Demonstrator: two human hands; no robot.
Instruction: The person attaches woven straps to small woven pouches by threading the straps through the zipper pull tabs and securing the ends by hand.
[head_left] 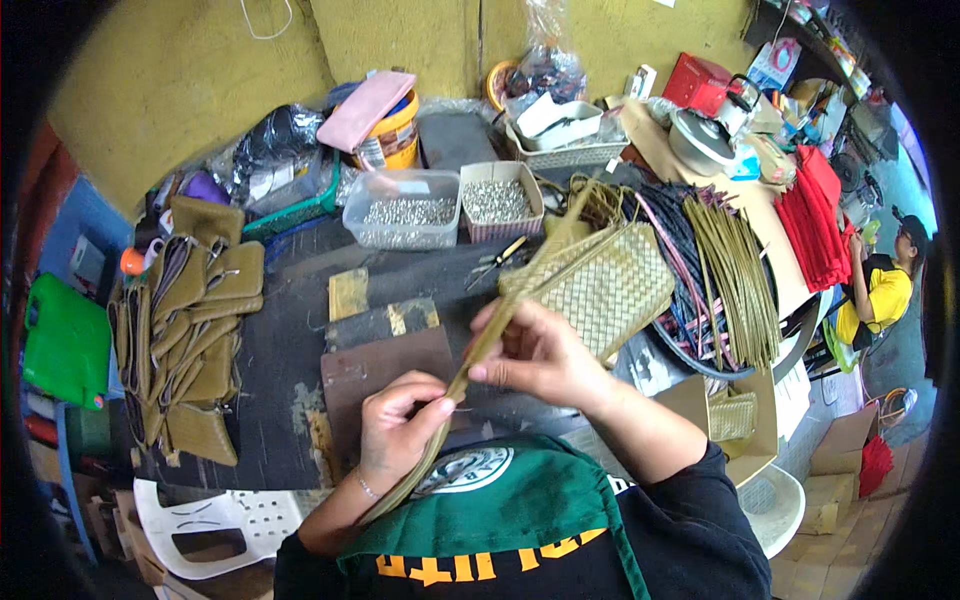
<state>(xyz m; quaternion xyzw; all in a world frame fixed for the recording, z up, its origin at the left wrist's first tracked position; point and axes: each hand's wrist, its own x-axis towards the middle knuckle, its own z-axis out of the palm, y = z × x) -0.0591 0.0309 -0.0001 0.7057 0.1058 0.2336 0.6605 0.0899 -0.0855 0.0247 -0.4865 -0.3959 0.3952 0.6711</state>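
Note:
A long olive strap [428,462] runs diagonally up from my lap between both hands. My left hand [400,425] pinches it low down, with thumb and fingers closed. Farther up, my right hand [540,355] grips the same strap between thumb and fingers. The strap's upper end is blurred and passes over a woven olive bag or pouch [625,290] lying just beyond my right hand. A flat brown board [385,370] rests on the dark table, beyond my left hand. Past it lies a slim tool with a yellow handle [511,249].
Tan zippered pouches [205,330] are piled at left. Two tubs of small metal pieces, a clear one [370,232] and a pale one [535,225], stand at the back. Olive strips [735,285] fill a round tray at right. Another person [880,300] sits far right.

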